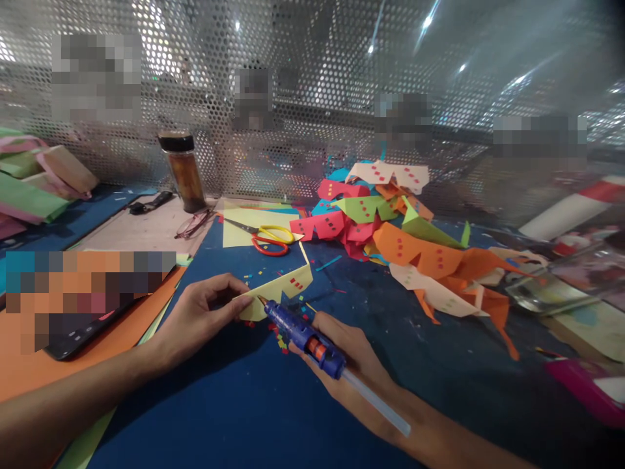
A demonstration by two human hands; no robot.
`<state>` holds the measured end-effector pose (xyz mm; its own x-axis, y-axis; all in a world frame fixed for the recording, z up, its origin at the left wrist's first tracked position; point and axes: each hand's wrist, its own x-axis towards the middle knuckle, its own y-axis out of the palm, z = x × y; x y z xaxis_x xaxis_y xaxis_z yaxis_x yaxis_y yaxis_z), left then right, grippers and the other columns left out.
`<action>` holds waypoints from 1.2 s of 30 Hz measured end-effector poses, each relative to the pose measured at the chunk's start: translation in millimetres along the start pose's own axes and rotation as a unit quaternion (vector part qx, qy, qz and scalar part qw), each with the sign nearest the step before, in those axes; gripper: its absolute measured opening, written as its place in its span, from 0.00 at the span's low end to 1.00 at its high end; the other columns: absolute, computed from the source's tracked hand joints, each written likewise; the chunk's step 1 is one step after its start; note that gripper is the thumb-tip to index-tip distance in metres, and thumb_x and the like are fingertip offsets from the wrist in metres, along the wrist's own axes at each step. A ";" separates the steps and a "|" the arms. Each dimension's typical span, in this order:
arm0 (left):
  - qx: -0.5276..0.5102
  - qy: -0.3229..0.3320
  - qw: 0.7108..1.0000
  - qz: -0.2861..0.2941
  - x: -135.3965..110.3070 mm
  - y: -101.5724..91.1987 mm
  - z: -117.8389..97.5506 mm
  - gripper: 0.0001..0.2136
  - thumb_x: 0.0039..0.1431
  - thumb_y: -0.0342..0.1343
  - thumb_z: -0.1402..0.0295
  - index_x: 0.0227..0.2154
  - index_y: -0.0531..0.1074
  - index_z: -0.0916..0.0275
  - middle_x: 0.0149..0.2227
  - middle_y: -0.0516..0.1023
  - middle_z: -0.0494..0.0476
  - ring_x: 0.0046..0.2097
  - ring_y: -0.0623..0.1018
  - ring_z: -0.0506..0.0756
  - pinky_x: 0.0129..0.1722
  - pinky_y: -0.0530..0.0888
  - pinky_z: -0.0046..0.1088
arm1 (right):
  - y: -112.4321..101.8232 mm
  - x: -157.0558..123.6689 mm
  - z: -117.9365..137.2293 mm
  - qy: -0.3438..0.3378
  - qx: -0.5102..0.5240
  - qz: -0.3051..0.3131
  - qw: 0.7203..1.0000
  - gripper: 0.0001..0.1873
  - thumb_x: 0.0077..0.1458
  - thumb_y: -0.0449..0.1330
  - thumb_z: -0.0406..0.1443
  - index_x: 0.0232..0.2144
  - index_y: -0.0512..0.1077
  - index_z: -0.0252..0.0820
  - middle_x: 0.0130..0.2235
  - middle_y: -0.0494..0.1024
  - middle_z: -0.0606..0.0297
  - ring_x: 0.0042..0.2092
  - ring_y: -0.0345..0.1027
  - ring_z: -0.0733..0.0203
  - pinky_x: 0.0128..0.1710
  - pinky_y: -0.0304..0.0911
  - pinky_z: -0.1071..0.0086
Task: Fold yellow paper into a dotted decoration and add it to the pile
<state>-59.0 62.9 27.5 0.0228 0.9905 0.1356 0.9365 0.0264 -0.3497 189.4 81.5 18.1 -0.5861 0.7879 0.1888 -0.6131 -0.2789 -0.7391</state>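
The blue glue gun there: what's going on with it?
A person's left hand pinches a folded pale-yellow paper piece with small red squares. Their right hand grips the blue plastic glue gun, its nozzle right by the paper, though contact is unclear. Beyond lie yellow-and-red-handled metal scissors and, farther right, a heap of multicoloured cut-paper pieces.

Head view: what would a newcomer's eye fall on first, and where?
Probably the heap of folded red, orange, green and white paper shapes, right of centre on the blue table. Next, near the middle, the blue plastic glue gun in the right hand, its tip by the pale yellow paper piece in the left hand.
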 end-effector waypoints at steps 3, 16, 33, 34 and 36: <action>-0.005 0.001 1.000 0.003 0.1 0.5 1.2 0.10 0.60 0.57 0.60 0.30 0.74 0.61 0.26 0.75 0.50 0.27 0.72 0.50 0.26 0.70 0.23 | 0.2 -0.6 -0.2 -0.003 0.002 0.000 1.000 0.03 0.58 0.58 0.34 0.31 0.68 0.44 0.29 0.75 0.67 0.29 0.68 0.63 0.27 0.62 0.71; -0.007 -0.001 1.000 0.003 -1.2 0.4 2.6 0.10 0.61 0.57 0.60 0.31 0.74 0.61 0.26 0.75 0.49 0.28 0.72 0.49 0.27 0.69 0.22 | 0.6 -0.8 2.9 0.019 -0.001 0.003 1.000 0.09 0.58 0.56 0.31 0.26 0.61 0.43 0.27 0.70 0.70 0.26 0.62 0.66 0.25 0.55 0.71; -0.042 -0.035 0.998 -0.008 -1.0 -0.6 7.9 0.11 0.59 0.59 0.58 0.32 0.75 0.61 0.27 0.75 0.49 0.30 0.72 0.49 0.29 0.68 0.22 | -1.8 0.3 2.6 -0.010 0.014 -0.008 1.000 0.11 0.59 0.57 0.37 0.26 0.61 0.44 0.26 0.69 0.70 0.25 0.61 0.66 0.25 0.55 0.70; -0.046 -0.037 0.998 -0.009 -1.2 -1.2 8.7 0.11 0.59 0.59 0.58 0.33 0.75 0.60 0.28 0.76 0.49 0.30 0.73 0.49 0.30 0.68 0.23 | -2.6 0.9 3.8 -0.007 0.023 -0.010 1.000 0.12 0.59 0.58 0.38 0.25 0.61 0.44 0.26 0.69 0.70 0.25 0.60 0.66 0.24 0.55 0.70; -0.050 -0.039 0.998 -0.011 -1.2 -2.8 8.9 0.11 0.59 0.60 0.57 0.34 0.75 0.60 0.28 0.77 0.49 0.30 0.73 0.50 0.30 0.69 0.23 | -4.2 1.8 7.2 0.011 0.041 -0.019 0.999 0.14 0.59 0.58 0.42 0.25 0.60 0.45 0.26 0.69 0.70 0.25 0.60 0.66 0.23 0.56 0.70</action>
<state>-64.8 62.9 20.1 -0.0215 0.9974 0.0684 0.9670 0.0382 -0.2520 187.0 80.1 26.2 -0.5508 0.8101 0.2009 -0.6762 -0.2920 -0.6764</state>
